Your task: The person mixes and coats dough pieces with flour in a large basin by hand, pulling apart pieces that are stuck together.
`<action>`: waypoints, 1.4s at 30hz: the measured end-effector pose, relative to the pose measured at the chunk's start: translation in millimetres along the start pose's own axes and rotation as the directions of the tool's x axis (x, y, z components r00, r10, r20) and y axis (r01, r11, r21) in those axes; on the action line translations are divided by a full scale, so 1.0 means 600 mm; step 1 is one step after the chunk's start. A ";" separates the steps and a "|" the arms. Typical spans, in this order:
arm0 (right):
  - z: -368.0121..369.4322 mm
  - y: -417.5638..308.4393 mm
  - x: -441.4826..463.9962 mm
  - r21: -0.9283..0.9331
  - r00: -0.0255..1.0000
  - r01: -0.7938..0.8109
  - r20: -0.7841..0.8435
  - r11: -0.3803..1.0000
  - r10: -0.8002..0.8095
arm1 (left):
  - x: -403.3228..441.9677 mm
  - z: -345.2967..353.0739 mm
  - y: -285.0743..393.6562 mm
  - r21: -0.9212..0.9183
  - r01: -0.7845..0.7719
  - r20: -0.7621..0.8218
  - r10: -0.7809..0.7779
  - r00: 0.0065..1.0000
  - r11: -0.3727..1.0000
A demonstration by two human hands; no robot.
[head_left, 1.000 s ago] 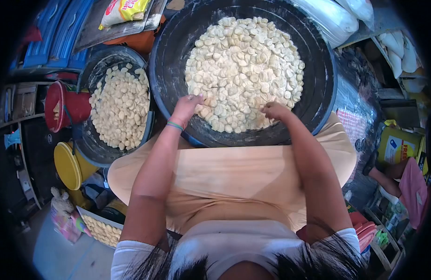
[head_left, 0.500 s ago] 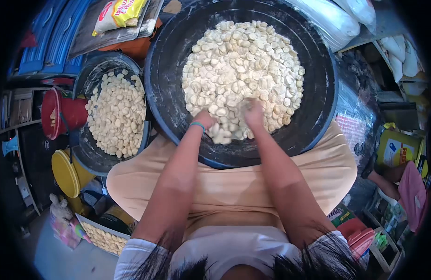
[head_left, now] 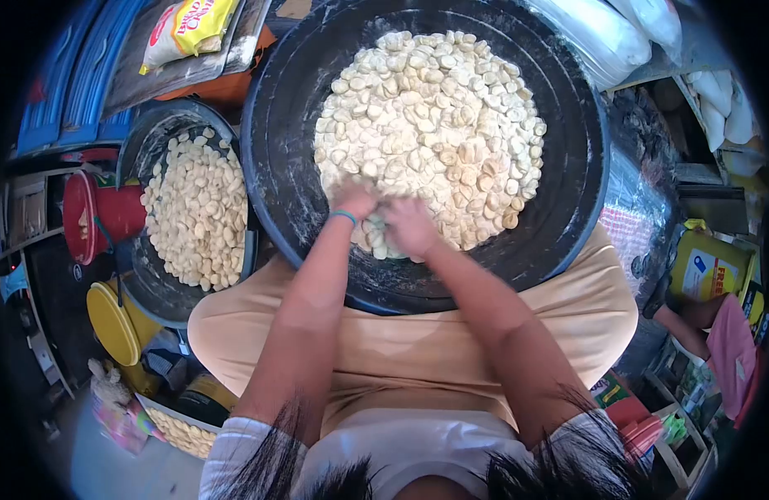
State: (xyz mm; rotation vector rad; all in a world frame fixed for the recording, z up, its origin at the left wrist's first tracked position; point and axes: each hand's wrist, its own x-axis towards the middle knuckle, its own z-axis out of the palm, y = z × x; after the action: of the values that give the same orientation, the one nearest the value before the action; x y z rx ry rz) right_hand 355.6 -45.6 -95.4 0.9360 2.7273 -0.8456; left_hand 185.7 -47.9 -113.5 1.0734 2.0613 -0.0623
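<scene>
Mostly powdery, some barer, round cream pieces [head_left: 426, 117] touch your left hand [head_left: 354, 197] and right hand [head_left: 409, 227] — finger grip unclear.

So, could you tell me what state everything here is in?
Large black tub: open, dusted with white powder.
Pale pieces: loosely heaped, powdery.
Left hand: at the pieces, grip too blurred to tell.
Right hand: beside it, grip unclear.
Smaller dark tub: open, holding similar pieces.
Red bucket: open.
Printed bag: lying down, filled.
</scene>
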 end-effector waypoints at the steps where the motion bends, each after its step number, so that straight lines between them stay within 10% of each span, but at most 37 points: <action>1: -0.055 0.030 -0.007 -0.119 0.998 -0.054 -0.047 0.991 0.049 | -0.017 0.002 0.012 0.135 -0.176 0.091 0.164 0.982 0.975; 7: -0.129 0.156 0.047 -0.146 0.772 -0.633 -0.181 0.760 0.609 | -0.046 -0.027 0.006 -0.233 -0.444 0.159 0.484 0.860 0.865; 10: -0.079 0.062 0.075 -0.208 0.842 -0.535 -0.049 0.819 0.538 | -0.022 -0.026 -0.010 -0.354 -0.203 -0.139 0.163 0.977 0.913; 13: -0.016 -0.030 0.040 0.021 0.992 -0.099 0.086 0.995 0.097 | 0.019 -0.044 -0.030 -0.316 -0.097 -0.268 0.010 0.963 0.944; 18: -0.051 -0.020 -0.017 0.045 0.920 0.358 0.155 0.932 -0.361 | 0.001 -0.003 -0.011 -0.047 -0.176 -0.159 0.167 0.973 0.983; 23: -0.121 0.105 -0.004 -0.157 0.861 -0.508 -0.063 0.847 0.505 | -0.024 -0.030 -0.017 -0.038 -0.369 0.245 0.366 0.898 0.929; 27: -0.040 0.114 0.022 -0.263 0.851 -0.525 -0.154 0.810 0.502 | -0.004 -0.028 -0.035 -0.244 0.083 0.086 -0.064 0.994 0.966; 30: -0.059 -0.036 0.033 -0.273 0.802 -0.303 0.445 0.913 0.399 | -0.022 -0.024 -0.019 0.057 0.088 -0.109 -0.081 0.991 0.995; 33: -0.119 -0.079 0.025 0.198 0.825 -0.234 0.558 0.952 0.087 | -0.003 -0.021 -0.028 -0.005 0.079 -0.089 -0.079 0.993 0.997; 35: -0.138 -0.022 0.060 0.510 0.829 -0.186 0.541 0.840 -0.145 | 0.015 -0.029 -0.031 -0.245 0.135 -0.054 -0.152 0.987 0.960; 36: -0.118 0.003 0.069 0.506 0.938 -0.210 0.346 0.837 0.026 | 0.026 -0.020 -0.041 -0.354 0.081 -0.185 -0.154 0.970 0.932; 42: -0.073 0.018 0.124 0.021 0.954 -0.299 0.029 0.954 0.298 | 0.009 -0.066 -0.027 -0.370 0.158 -0.286 -0.274 0.918 0.915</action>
State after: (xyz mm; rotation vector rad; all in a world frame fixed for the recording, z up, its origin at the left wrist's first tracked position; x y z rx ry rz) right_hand 305.2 24.8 -86.1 1.2913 2.4684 -0.8270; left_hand 147.8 -39.9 -94.7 0.6659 2.3778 0.3780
